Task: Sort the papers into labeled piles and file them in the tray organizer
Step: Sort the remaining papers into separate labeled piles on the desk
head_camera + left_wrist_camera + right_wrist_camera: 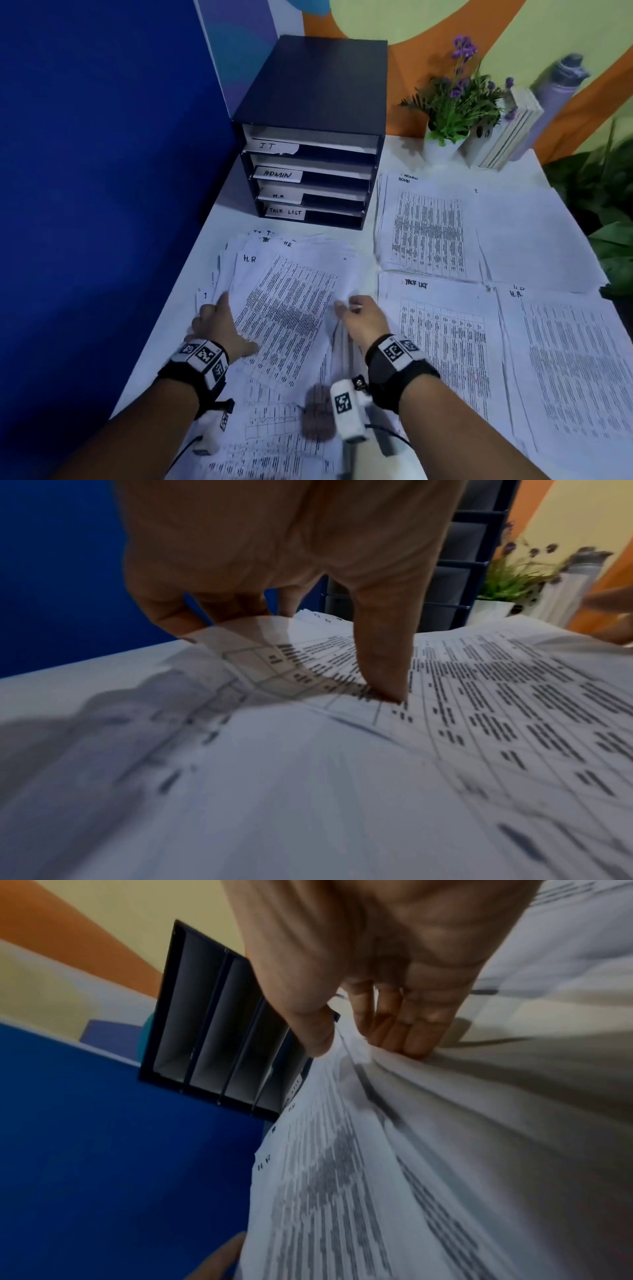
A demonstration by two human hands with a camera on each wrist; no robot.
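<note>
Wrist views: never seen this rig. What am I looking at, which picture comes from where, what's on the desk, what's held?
There is no robot here: a person sorts papers, wearing three cameras. The head view looks down at both hands. Each wrist view looks along one hand at its fingers.

On the white table stands a dark tray organizer, slots labeled IT, ADMIN, H.R, TASK LIST. To the right lie sorted piles, among them a TASK LIST pile and an H.R pile.

The left hand grips the left edge of the H.R sheet atop the unsorted stack, thumb on top. The right hand pinches the sheet's right edge.

A potted plant stands at the back.
</note>
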